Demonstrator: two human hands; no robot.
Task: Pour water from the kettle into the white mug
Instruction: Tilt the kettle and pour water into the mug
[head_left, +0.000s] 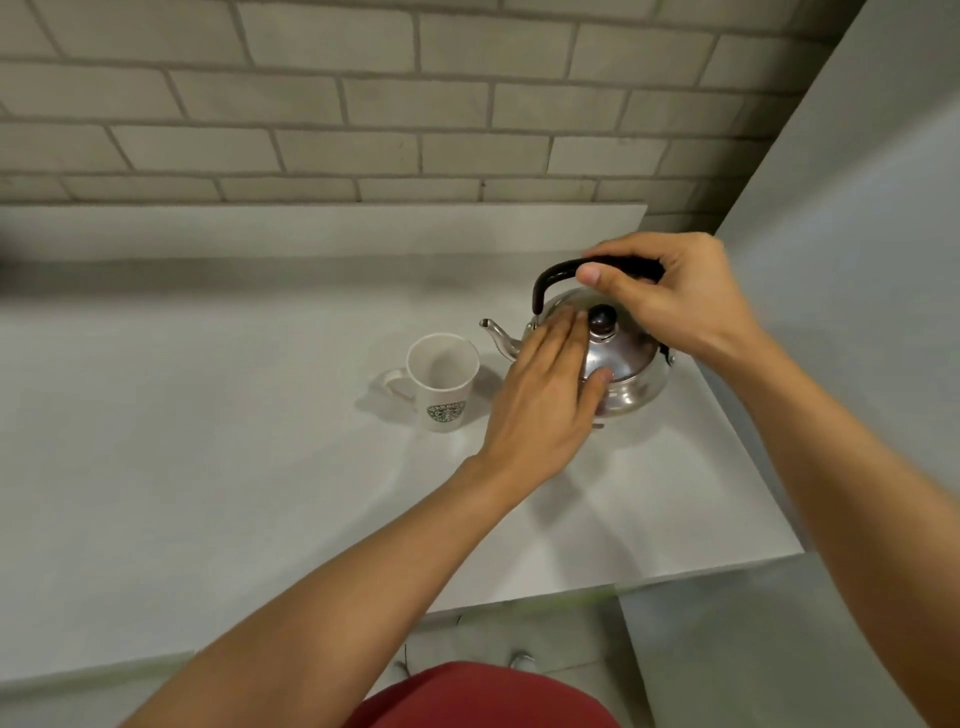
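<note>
A shiny steel kettle (626, 364) with a black handle and a dark lid knob stands on the white counter (208, 441), its spout pointing left. My right hand (670, 296) is closed around the black handle on top. My left hand (545, 400) lies flat against the kettle's left side and lid, fingers together, thumb on the body. Just left of the spout, the white mug (441, 379) with a green logo stands upright, handle to the left. The mug looks empty inside.
A grey brick wall (363, 104) rises behind the counter above a low white ledge (311, 228). A white side panel (857, 234) closes the right. The counter's front edge runs near my red clothing (483, 696).
</note>
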